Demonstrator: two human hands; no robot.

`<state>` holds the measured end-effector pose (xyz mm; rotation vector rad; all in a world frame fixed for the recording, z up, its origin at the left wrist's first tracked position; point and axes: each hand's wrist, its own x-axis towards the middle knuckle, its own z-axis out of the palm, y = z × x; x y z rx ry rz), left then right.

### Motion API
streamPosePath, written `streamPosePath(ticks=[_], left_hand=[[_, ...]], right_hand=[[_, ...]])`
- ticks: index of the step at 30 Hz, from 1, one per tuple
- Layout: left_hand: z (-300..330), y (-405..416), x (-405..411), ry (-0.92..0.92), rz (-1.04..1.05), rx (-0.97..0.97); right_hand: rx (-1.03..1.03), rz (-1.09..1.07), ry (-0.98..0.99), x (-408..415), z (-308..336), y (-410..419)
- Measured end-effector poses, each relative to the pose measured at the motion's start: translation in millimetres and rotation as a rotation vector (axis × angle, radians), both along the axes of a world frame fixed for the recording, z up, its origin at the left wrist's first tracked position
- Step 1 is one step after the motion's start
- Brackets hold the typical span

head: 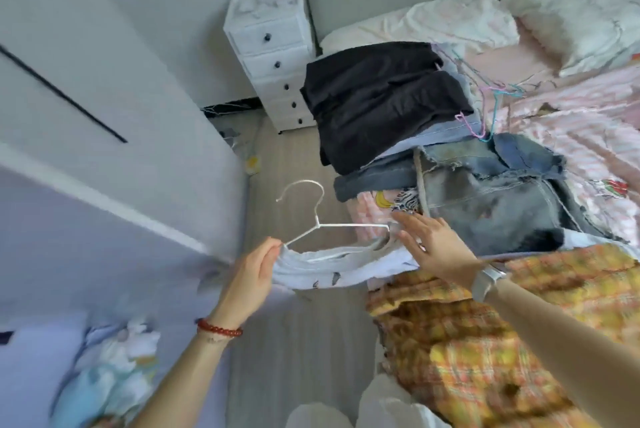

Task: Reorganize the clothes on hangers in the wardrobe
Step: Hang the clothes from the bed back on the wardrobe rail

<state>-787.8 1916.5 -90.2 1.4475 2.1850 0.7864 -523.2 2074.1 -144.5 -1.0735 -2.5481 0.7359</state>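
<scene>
1. While the left hand (254, 266) pinched the shoulder of the white garment (332, 266) between thumb and curled fingers, the white hanger (313, 220) sat half inside its neckline, hook up and free, most likely so the fabric stayed taut for threading.
2. The right hand (434, 244) reached across with fingers straight and spread, gripping nothing, fingertips at the hanger's far end and the garment's other shoulder, apparently to ease cloth over that arm.
3. The garment hung off the bed's (568, 116) edge, between the 2 hands, above the floor.
4. Behind it, the black clothes (377, 98) and denim pieces (485, 199) lay stacked on the bed, seemingly waiting their turn.
5. Spare coloured hangers (485, 105) lay just beside that stack, within reach.
6. The yellow plaid garment (485, 341) sprawled nearest the person, not on a hanger.
</scene>
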Motion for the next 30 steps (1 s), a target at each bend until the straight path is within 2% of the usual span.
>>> streamPosePath(ticks=[4, 9, 12, 20, 22, 25, 30], left_hand=[[0, -110, -46, 0.063, 0.344, 0.106], [5, -246, -82, 0.189, 0.779, 0.21], [22, -307, -103, 0.208, 1.007, 0.333], [91, -436, -150, 0.418, 1.383, 0.389], [108, -454, -154, 0.475, 1.435, 0.416], [137, -466, -162, 0.607, 1.398, 0.413], [204, -462, -186, 0.983, 1.304, 0.316]], right_hand=[[0.082, 0.36, -0.088, -75, 17, -52], [0.158, 0.677, 0.077, -171, 55, -152], [0.18, 0.738, 0.212, -227, 74, -210], [0.159, 0.773, 0.523, -350, 131, -332], [0.122, 0.747, 0.554, -374, 142, -353], [0.07, 0.726, 0.593, -411, 162, -377], [-0.028, 0.743, 0.634, -477, 201, -397]])
